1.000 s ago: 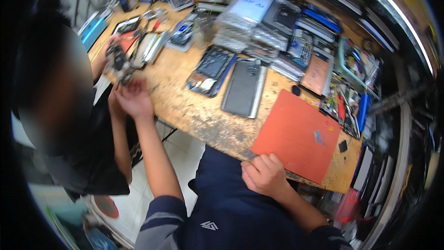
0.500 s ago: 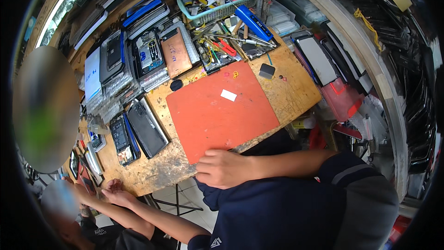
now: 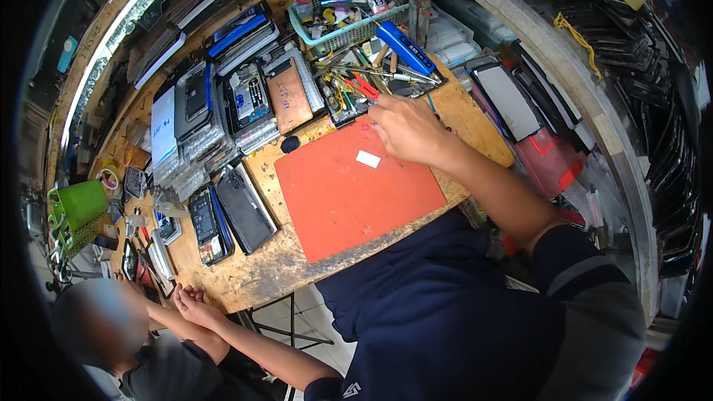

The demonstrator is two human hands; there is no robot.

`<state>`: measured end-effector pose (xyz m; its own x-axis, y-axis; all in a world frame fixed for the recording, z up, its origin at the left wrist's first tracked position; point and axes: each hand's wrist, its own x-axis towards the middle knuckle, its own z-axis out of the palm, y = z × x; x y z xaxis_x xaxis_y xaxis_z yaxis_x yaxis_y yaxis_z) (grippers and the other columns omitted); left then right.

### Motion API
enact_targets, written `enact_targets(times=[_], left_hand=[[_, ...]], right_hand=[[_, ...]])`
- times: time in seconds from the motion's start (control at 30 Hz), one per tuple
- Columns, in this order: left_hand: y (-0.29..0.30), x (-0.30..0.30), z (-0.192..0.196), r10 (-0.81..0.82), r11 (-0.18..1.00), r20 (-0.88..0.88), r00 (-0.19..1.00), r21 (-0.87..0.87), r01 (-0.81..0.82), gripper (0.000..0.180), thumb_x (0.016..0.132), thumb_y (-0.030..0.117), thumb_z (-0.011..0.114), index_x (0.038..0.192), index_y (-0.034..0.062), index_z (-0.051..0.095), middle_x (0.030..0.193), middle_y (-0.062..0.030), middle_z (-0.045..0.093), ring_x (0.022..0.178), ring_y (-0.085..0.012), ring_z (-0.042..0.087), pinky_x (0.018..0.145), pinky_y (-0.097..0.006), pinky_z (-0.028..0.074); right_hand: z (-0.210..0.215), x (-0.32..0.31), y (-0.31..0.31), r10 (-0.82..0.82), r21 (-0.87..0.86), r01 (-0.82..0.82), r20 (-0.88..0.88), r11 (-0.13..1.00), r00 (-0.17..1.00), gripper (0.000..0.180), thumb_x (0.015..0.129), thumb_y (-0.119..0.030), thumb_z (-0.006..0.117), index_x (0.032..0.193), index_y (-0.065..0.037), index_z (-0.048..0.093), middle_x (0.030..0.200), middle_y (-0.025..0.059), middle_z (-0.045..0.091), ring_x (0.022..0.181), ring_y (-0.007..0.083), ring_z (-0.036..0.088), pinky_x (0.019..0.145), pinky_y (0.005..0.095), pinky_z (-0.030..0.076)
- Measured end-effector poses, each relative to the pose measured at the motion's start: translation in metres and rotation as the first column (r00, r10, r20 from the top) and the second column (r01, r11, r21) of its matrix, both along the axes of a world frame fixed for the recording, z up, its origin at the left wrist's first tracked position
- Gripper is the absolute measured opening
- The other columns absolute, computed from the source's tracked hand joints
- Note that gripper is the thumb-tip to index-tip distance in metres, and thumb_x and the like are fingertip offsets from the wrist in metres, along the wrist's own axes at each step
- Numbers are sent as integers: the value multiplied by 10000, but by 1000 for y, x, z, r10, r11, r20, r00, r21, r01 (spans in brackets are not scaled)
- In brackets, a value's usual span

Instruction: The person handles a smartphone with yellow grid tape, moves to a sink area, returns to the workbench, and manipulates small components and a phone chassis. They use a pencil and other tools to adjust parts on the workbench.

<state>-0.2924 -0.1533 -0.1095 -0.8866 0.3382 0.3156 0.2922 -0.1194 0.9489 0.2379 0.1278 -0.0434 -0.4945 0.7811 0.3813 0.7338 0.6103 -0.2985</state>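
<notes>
My right hand [image 3: 405, 128] reaches over the far edge of the red-orange work mat [image 3: 349, 200], its fingers curled downward beside a tray of hand tools [image 3: 342, 108]. Red-handled pliers [image 3: 364, 87] lie in that tray, one handle end meeting my fingers. Whatever is under the fingertips is hidden. A small white rectangular piece [image 3: 368, 159] rests on the mat just below the hand. Off to the left, my left hand [image 3: 195, 306] is at the table's near edge, palm up, fingers loosely bent, with nothing visible in it.
Opened phones [image 3: 239, 208] lie left of the mat, with stacked tablets and bubble wrap [image 3: 189, 145] behind. A blue electric screwdriver [image 3: 405, 47] and a green basket [image 3: 356, 36] stand beyond the tools. Another person's arm [image 3: 178, 324] is close to my left hand.
My right hand has moved from the mat's near edge up to its far edge by the tools. My left hand stays at the table edge. The view has shifted slightly.
</notes>
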Motion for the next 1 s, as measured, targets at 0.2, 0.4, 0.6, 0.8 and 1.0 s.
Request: enact_targets(times=[0.2,0.4,0.6,0.8,1.0], left_hand=[[1,1,2,5,999,26,1000,-45,-4,220,1066,158,519,1194,12,623,858,-38,594,703,-110,550,661,-264,505],[-1,0,-2,18,999,13,1000,-44,-17,216,1061,146,524,1191,8,628,846,-37,595,700,-102,544,655,-253,500],[3,6,5,7,996,-2,1000,-91,-7,210,1063,146,519,1183,6,621,837,-24,579,701,-90,537,645,-238,483],[9,27,7,82,968,-102,991,-229,-104,214,1051,181,542,1156,32,655,851,-15,609,762,-105,577,676,-260,496],[10,33,17,60,995,66,996,-83,-55,212,1040,100,532,1205,4,625,859,-41,642,680,-96,581,616,-237,485]], right_hand=[[28,-4,48,-53,201,73,-104,977,993,70,847,-80,680,874,-18,661,889,180,653,836,392,682,714,488,551],[27,-17,36,97,-332,-48,132,942,986,91,809,-72,693,862,-4,719,928,216,732,900,398,721,760,507,572],[12,-15,33,37,-473,18,106,881,994,108,809,-85,697,846,17,705,929,222,729,951,403,714,801,515,561],[-14,-6,37,35,-378,-38,-16,925,999,239,810,-220,678,788,17,655,754,233,659,708,390,664,639,491,501],[-18,-6,38,-56,-373,-114,-417,921,907,137,869,20,648,813,-62,553,688,-54,490,621,31,434,558,214,359]])
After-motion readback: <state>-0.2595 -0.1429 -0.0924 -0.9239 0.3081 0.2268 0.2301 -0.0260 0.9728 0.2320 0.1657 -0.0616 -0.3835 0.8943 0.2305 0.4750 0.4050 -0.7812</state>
